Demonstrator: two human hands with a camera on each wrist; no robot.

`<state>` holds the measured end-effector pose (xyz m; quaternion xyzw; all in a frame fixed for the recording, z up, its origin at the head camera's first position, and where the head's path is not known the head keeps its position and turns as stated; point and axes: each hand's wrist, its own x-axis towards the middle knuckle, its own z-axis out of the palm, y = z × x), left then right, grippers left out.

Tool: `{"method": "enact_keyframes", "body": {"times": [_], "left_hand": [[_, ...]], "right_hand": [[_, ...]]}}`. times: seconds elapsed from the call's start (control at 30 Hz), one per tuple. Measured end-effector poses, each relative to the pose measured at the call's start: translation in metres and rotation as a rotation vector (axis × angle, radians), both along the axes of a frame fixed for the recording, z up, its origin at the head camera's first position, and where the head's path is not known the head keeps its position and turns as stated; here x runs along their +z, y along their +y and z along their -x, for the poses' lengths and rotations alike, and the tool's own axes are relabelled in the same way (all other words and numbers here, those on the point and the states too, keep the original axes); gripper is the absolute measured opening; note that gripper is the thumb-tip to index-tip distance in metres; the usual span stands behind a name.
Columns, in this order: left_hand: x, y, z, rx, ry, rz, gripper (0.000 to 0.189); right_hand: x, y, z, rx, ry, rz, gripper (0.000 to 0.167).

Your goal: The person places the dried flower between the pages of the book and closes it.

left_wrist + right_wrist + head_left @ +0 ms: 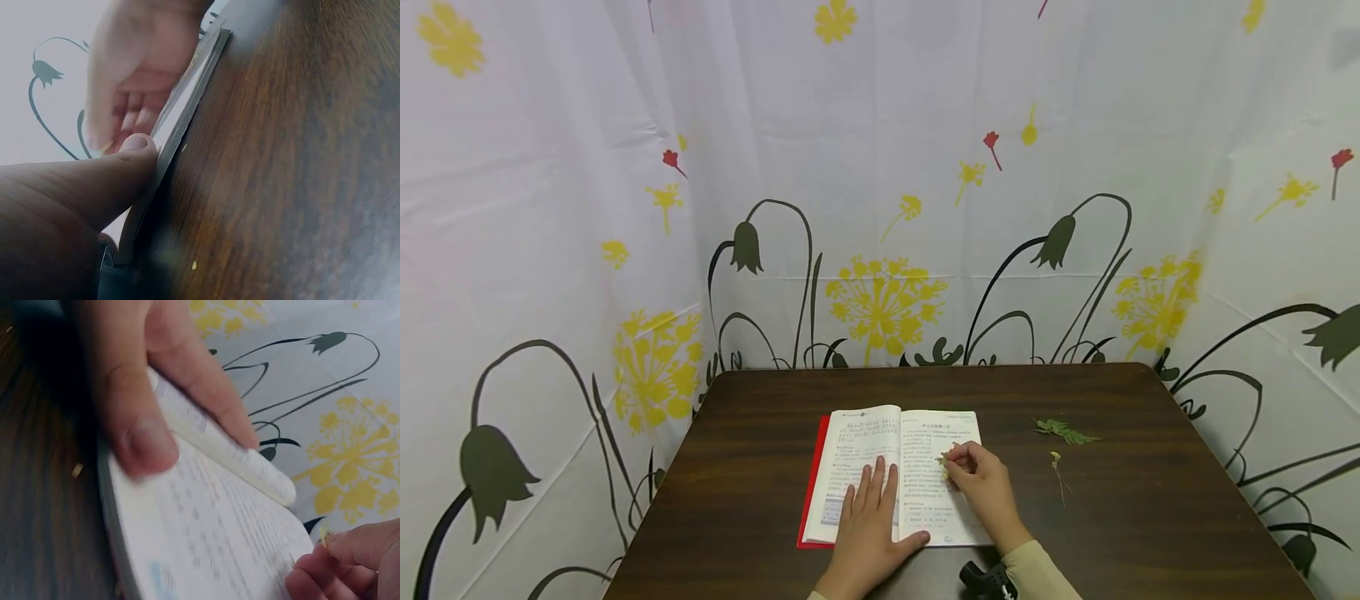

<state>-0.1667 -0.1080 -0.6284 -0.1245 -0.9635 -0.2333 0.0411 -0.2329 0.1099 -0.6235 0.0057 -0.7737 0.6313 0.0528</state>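
I see the right hand pinching a small sprig, three o'clock from the open book's centre; the left hand lies, fingers spread, at seven. Placing seems underway, calling for gentle lowering and release.

The book lies open, its printed white pages curving at the fold, red cover showing beyond the left page. The sprig, small and yellow-green, is over the book's right page; whether it touches paper is unclear.
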Motion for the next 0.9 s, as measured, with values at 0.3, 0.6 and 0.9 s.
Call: {"method": "enact_keyframes", "body": {"times": [0.3, 0.6, 0.9], "left_hand": [[0.000, -0.001, 0.000, -0.008, 0.003, -0.012, 0.113], [-0.001, -0.002, 0.001, -0.005, -0.021, -0.011, 0.115], [-0.001, -0.002, 0.000, -0.010, -0.031, -0.023, 0.114]], "right_hand": [[-0.005, -0.009, 0.012, 0.097, -0.014, -0.036, 0.007], [-0.010, -0.005, 0.012, 0.174, 0.012, 0.052, 0.025], [-0.013, 0.009, 0.001, 0.175, 0.093, -0.120, 0.027]]}}
